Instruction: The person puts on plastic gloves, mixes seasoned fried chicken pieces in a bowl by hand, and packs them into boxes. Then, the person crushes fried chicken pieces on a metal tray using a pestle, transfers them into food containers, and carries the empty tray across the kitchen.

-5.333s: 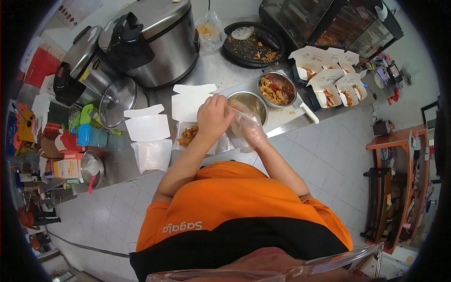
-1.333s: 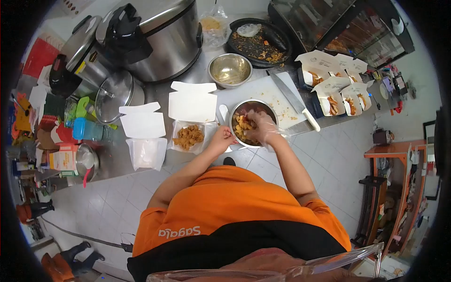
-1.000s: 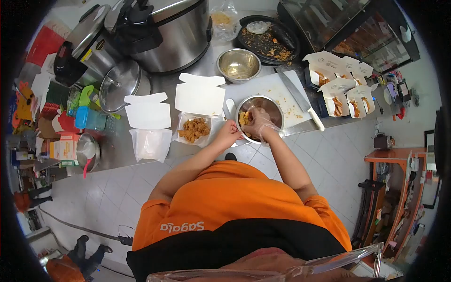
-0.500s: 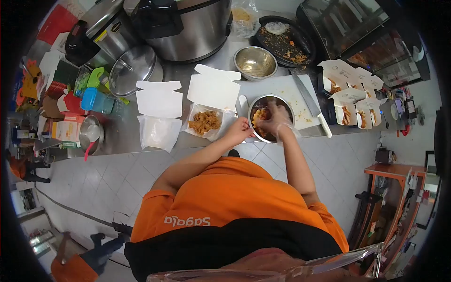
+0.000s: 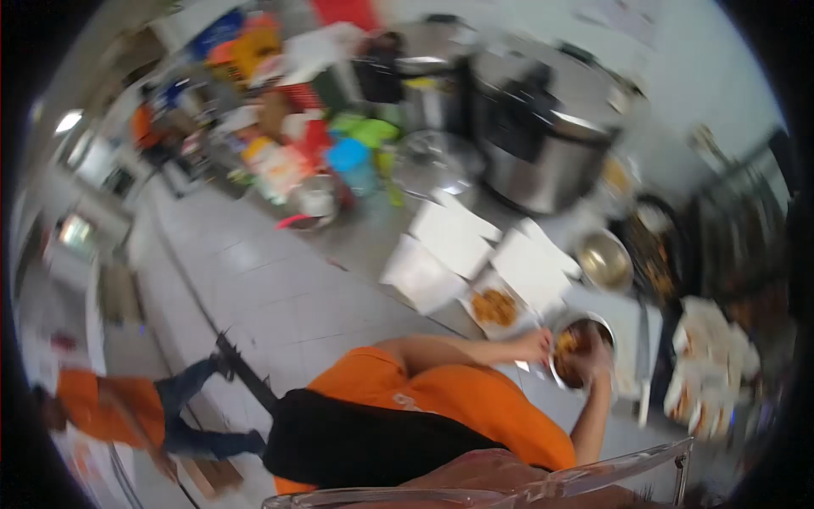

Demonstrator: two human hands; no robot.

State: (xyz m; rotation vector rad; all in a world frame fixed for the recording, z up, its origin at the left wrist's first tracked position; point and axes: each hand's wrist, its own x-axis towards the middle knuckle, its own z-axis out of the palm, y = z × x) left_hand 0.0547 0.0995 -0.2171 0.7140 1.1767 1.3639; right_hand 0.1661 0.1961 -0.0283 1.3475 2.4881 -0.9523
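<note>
A round metal bowl [image 5: 558, 371] with reddish-brown sauce and food pieces [image 5: 570, 343] stands at the counter's front edge. At its left rim, my left hand [image 5: 534, 346] grips the edge with curled fingers. Inside the bowl is my right hand [image 5: 597, 356], in a clear plastic glove; its fingers reach down among the food and are blurred. Left of the bowl, an open white takeaway box [image 5: 534, 267] holds browned food pieces [image 5: 494, 307]. Another open white box [image 5: 428, 273], lined with paper, lies beside it.
A cutting board [image 5: 626, 327] with a knife [image 5: 643, 339] lies to the right, near filled boxes [image 5: 708, 365]. Behind are an empty metal bowl [image 5: 604, 260], a dark pan [image 5: 657, 246] and a large steel cooker [image 5: 543, 161]. A person in orange [image 5: 119, 407] walks at the left.
My view has swung left and tilted, so the counter appears slanted and blurred. My left hand stays at the bowl's rim and my right hand inside it. The person behind shows more fully.
</note>
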